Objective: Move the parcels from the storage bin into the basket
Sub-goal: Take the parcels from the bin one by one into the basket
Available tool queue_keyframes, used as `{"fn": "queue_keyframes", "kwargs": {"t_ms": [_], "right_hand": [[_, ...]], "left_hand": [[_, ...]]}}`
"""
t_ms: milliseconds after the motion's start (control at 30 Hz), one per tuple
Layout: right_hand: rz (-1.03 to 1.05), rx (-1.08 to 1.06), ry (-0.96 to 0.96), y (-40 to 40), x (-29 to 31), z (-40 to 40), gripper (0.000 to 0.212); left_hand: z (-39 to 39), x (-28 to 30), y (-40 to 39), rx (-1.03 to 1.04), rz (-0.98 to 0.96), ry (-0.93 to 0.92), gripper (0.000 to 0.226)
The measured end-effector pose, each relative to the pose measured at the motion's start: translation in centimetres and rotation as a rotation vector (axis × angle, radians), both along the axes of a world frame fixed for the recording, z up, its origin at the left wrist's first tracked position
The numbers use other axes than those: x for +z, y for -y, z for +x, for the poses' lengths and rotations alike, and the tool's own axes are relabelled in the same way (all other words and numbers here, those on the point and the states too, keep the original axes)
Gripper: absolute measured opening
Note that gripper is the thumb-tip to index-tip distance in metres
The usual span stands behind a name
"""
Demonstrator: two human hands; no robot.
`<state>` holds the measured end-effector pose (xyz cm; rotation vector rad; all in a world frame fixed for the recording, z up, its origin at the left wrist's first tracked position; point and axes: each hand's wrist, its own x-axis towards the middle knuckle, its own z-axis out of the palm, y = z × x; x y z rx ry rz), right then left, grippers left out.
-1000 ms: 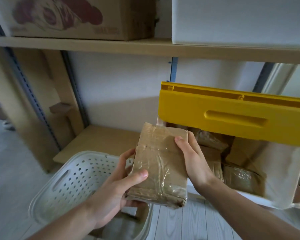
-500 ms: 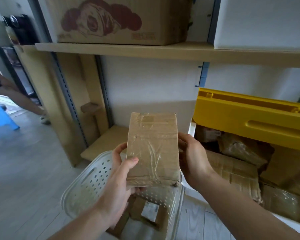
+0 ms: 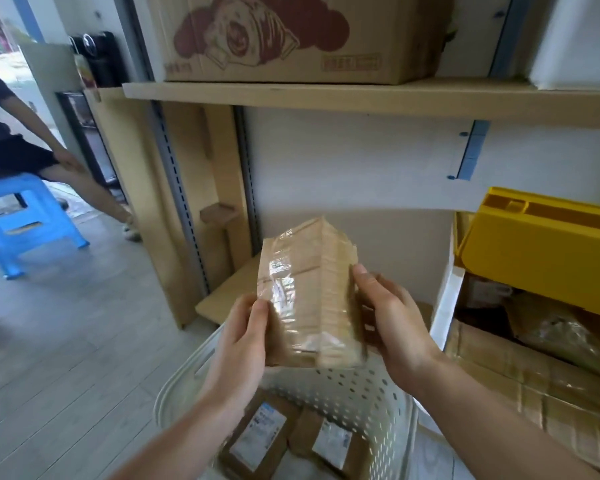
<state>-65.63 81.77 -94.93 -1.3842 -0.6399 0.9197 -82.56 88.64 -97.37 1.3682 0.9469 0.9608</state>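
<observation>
A brown cardboard parcel wrapped in clear tape (image 3: pixel 307 292) is held upright between both my hands, above the white perforated basket (image 3: pixel 361 396). My left hand (image 3: pixel 241 341) grips its left edge and my right hand (image 3: pixel 392 320) holds its right side. Two labelled brown parcels (image 3: pixel 264 441) lie at the bottom of the basket. To the right stands the storage bin with its white wall (image 3: pixel 445 306) and raised yellow lid (image 3: pixel 548 251); several more brown parcels (image 3: pixel 534 375) lie inside it.
A wooden shelf (image 3: pixel 361 98) above carries a large cardboard box (image 3: pixel 291 36) and a white box. A low wooden shelf board (image 3: pixel 229 296) lies behind the basket. At far left a person sits on a blue stool (image 3: pixel 21 220) on the grey floor.
The parcel has moved left, away from the bin and over the basket, and turned so its narrow side faces me. My view has swung left, bringing the stool and seated person into sight.
</observation>
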Motion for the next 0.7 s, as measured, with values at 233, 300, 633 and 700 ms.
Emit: {"fn": "queue_keyframes", "kwargs": {"t_ms": [233, 300, 633, 700], "right_hand": [[0.093, 0.14, 0.17, -0.1, -0.3, -1.2, 0.02], [0.091, 0.092, 0.152, -0.3, -0.2, -1.5, 0.017], [0.049, 0.012, 0.056, -0.5, -0.6, -1.3, 0.018], [0.06, -0.005, 0.044, -0.5, -0.6, -1.3, 0.017]], "left_hand": [[-0.5, -0.4, -0.8, -0.156, -0.203, 0.257, 0.062], [-0.3, -0.4, -0.5, -0.276, -0.264, 0.311, 0.09], [1.2, -1.2, 0.3, -0.284, -0.238, 0.37, 0.073], [1.2, -1.1, 0.4, -0.287, -0.221, 0.378, 0.073]]}}
